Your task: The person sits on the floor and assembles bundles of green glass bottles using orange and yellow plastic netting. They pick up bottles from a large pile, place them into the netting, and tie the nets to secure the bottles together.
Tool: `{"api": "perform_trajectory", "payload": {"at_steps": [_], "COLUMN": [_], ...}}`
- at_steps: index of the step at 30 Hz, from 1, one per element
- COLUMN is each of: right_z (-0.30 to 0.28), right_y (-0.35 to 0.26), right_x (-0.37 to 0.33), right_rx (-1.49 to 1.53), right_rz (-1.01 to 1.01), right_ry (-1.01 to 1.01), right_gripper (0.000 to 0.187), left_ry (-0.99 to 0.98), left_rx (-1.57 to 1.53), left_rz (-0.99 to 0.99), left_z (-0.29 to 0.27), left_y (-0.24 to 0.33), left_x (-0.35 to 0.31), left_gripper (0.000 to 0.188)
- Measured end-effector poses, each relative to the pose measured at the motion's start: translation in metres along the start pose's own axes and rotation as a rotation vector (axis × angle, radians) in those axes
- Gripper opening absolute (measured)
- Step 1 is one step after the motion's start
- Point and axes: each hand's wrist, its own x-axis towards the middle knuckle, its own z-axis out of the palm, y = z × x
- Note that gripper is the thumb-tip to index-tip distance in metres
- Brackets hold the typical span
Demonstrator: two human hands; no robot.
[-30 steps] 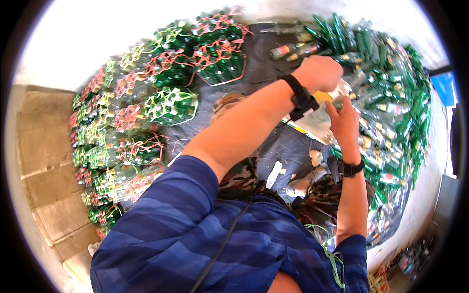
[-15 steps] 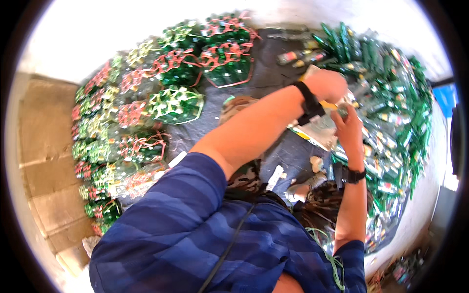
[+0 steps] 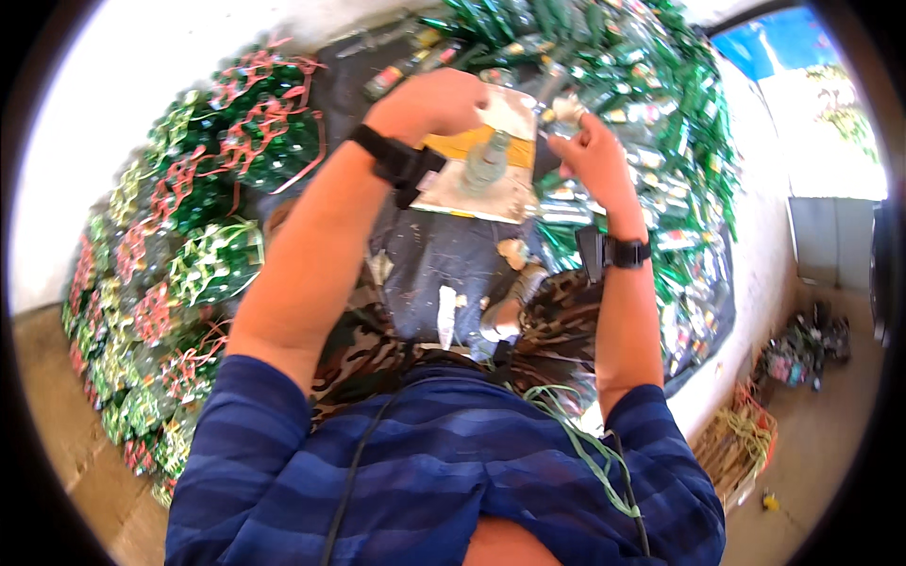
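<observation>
A clear glass bottle (image 3: pixel 486 165) stands upright on a whitish board (image 3: pixel 514 179) with a yellow band, lying in front of me between my knees. My left hand (image 3: pixel 436 102) is over the board's far left corner, fingers curled closed; whatever they may hold is hidden. To the right of the board is my right hand (image 3: pixel 596 162), its fingers partly curled, thumb and forefinger apart with nothing visible between them. Just beyond its fingertips shows a crumpled whitish piece (image 3: pixel 566 108); I cannot tell whether it touches the hand.
Loose green and clear bottles (image 3: pixel 651 123) are heaped along the far side and right. On the left stand bottle bundles (image 3: pixel 264 132) tied with red and green strips. A dark sheet (image 3: pixel 415 247) covers the ground. Green strips (image 3: pixel 595 453) hang over my shirt.
My view has swung to the right. The bottle that was by my right hand now stands on the board with neither hand on it, and my hands have moved apart.
</observation>
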Motion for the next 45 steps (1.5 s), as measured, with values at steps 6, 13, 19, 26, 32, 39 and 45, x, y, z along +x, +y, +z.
{"api": "perform_trajectory", "payload": {"at_steps": [6, 13, 19, 26, 32, 39, 45], "right_z": [-0.058, -0.08, -0.108, -0.173, -0.166, -0.085, -0.071], "right_y": [0.055, 0.087, 0.113, 0.191, 0.31, 0.415, 0.434], "right_x": [0.004, -0.012, -0.012, 0.014, 0.043, 0.045, 0.072], "right_rx": [0.343, 0.295, 0.791, 1.361, 1.334, 0.984, 0.925], "right_rz": [0.152, 0.223, 0.246, 0.37, 0.603, 0.863, 0.896], "right_ry": [0.336, 0.497, 0.546, 0.644, 0.857, 0.577, 0.662], "right_gripper": [0.04, 0.041, 0.019, 0.007, 0.022, 0.019, 0.02], "left_ry": [-0.041, 0.005, 0.231, 0.356, 0.304, 0.282, 0.226], "left_rx": [-0.051, -0.114, -0.166, -0.212, -0.238, -0.179, -0.139], "left_rz": [-0.039, -0.074, -0.024, -0.025, -0.058, -0.098, -0.175], "left_z": [-0.013, -0.009, -0.008, -0.004, -0.007, -0.009, -0.015], "left_y": [0.009, 0.011, 0.008, 0.004, 0.005, 0.004, 0.006], "left_x": [-0.004, 0.004, 0.018, 0.026, 0.022, 0.024, 0.029], "left_gripper": [0.036, 0.03, 0.02, 0.017, 0.018, 0.021, 0.023]}}
